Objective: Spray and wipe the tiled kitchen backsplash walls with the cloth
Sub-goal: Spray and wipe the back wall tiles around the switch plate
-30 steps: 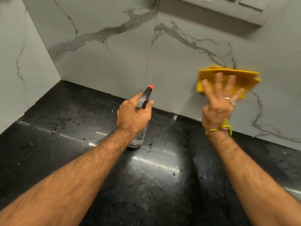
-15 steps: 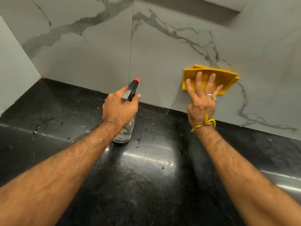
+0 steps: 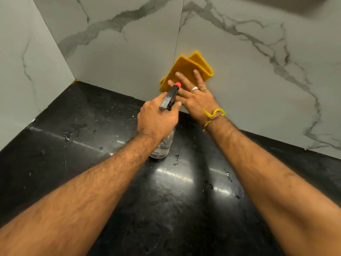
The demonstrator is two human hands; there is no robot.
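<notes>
Gripping the spray bottle (image 3: 163,143) by its neck, the left hand (image 3: 156,119) has its fingers curled round under the black trigger head (image 3: 168,98), thumb lying along the side. Its clear body hangs below the fist and its base meets the black counter (image 3: 92,135). At the upper end of the head, the orange nozzle (image 3: 177,84) points toward the wall and overlaps, in this view, the fingertips of the other hand.

Just right of that fist, the right hand (image 3: 195,97) lies flat with straight, spread fingers, pressing the yellow cloth (image 3: 186,69) against the back tile (image 3: 249,80). Folded in layers, the cloth sticks out above and to the left of the fingers, with its left corner across the vertical tile joint (image 3: 178,43). A ring (image 3: 194,89) sits on one finger, and a yellow thread band (image 3: 214,115) circles the wrist below the palm.

Both forearms reach in from the lower edge, the left one crossing toward the middle so the two hands sit just beside each other, low on the wall near where it meets the counter. Left of the bottle grip, a second tiled wall (image 3: 22,61) forms a corner with the back one. Water droplets (image 3: 176,157) speckle the counter near the bottle's base, and more lie further toward the right forearm.
</notes>
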